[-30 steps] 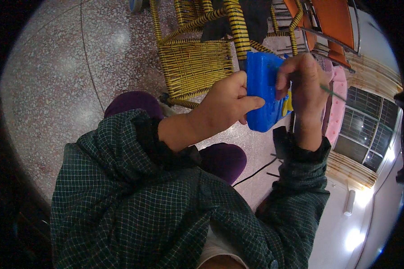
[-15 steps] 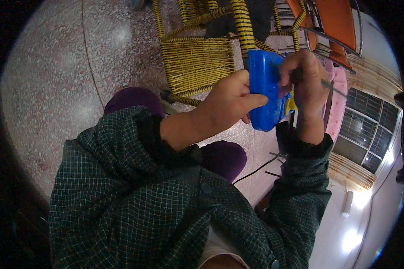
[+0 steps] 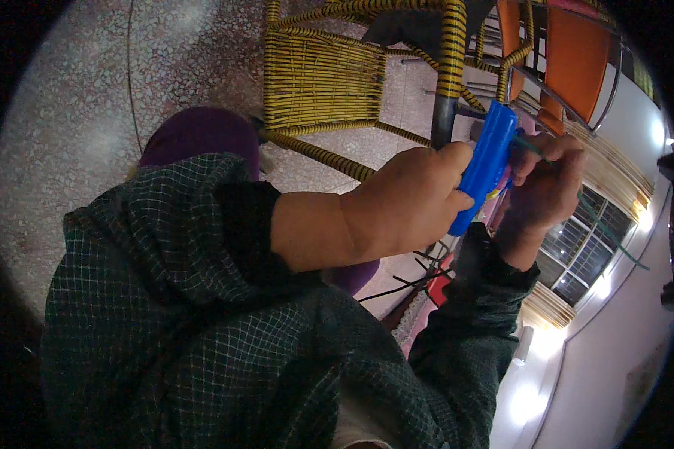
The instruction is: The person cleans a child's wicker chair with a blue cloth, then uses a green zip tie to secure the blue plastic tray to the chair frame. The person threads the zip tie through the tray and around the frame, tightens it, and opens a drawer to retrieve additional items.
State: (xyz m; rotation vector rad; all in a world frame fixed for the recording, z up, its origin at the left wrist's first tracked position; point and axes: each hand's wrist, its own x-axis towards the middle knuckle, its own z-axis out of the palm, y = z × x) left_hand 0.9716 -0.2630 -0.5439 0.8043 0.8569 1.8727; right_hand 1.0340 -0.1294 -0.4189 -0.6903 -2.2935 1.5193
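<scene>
A blue plastic object is held up at centre right, seen mostly edge-on, with a small yellow part at its far side. My left hand is closed on its near side, thumb and fingers at the blue edge. Just right of it, my right hand has curled fingers around a thin green strand, which runs from the blue object past the hand and trails down to the right. The fingertips are partly hidden, so their contact with the blue object is unclear.
A yellow-and-black woven chair stands ahead, with orange chairs behind at upper right. My purple-clad knee is on the left. Speckled floor lies beyond it. A barred window and dark rods appear at right and below.
The blue object has moved right and turned from broad-side to edge-on. My left hand has shifted right with it; my right hand has moved right and down. More green strand shows trailing right.
</scene>
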